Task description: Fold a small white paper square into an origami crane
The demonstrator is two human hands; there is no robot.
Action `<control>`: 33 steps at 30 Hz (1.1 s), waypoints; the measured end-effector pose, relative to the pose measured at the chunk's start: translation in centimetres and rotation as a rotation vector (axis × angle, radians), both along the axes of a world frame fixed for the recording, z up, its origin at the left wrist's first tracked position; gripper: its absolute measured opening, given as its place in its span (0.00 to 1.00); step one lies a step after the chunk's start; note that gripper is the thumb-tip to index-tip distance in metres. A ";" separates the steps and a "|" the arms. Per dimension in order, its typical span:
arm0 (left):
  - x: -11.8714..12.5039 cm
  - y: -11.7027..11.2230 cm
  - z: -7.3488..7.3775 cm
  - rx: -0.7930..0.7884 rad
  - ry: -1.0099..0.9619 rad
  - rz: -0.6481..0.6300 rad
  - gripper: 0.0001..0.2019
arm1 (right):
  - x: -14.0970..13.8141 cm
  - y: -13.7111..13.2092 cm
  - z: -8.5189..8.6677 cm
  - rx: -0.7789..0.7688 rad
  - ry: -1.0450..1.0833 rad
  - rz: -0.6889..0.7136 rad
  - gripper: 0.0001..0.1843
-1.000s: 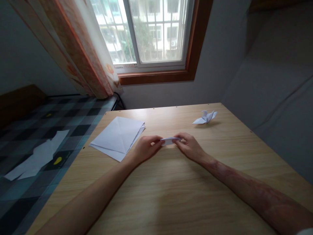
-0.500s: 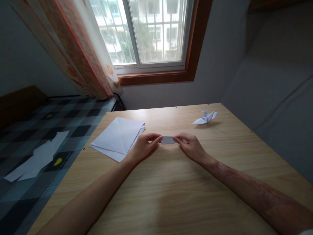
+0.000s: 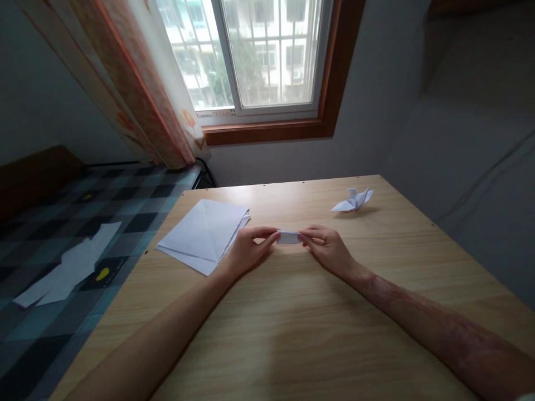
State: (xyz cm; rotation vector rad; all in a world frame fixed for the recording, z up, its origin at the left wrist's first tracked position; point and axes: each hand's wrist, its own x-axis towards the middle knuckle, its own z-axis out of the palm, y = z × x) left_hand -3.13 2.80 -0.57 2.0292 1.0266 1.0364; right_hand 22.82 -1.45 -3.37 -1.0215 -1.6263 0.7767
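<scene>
Between my two hands is a small folded piece of white paper (image 3: 288, 238), a narrow flat shape held just above or on the table; I cannot tell which. My left hand (image 3: 253, 248) pinches its left end between thumb and fingers. At the other end my right hand (image 3: 328, 248) grips it in the same way. The fingertips cover both ends of the paper. Beside my left hand lies a stack of white square paper sheets (image 3: 203, 228), creased across the middle. A folded paper crane (image 3: 354, 200) stands beyond my right hand.
The light wooden table (image 3: 267, 323) reaches almost to the wall under the window (image 3: 271, 61). Left of it is a bed with a checked cover (image 3: 137, 211), where white paper scraps (image 3: 73, 270) lie. A patterned curtain (image 3: 142, 83) hangs by the window.
Both hands keep hold of the folded paper, which looks slightly narrower in height now, as if tilted. The whole view has shifted a little.
</scene>
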 end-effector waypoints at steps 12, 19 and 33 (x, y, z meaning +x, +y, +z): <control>0.5 -0.8 0.5 0.022 0.033 0.014 0.12 | -0.4 -0.4 1.0 0.041 -0.086 -0.030 0.13; 1.3 -1.5 0.7 -0.004 0.056 0.000 0.13 | -0.3 -0.3 0.4 0.035 -0.124 0.001 0.16; 2.1 -1.6 0.1 -0.078 -0.026 -0.016 0.15 | -0.2 -0.2 0.6 0.075 -0.154 -0.024 0.14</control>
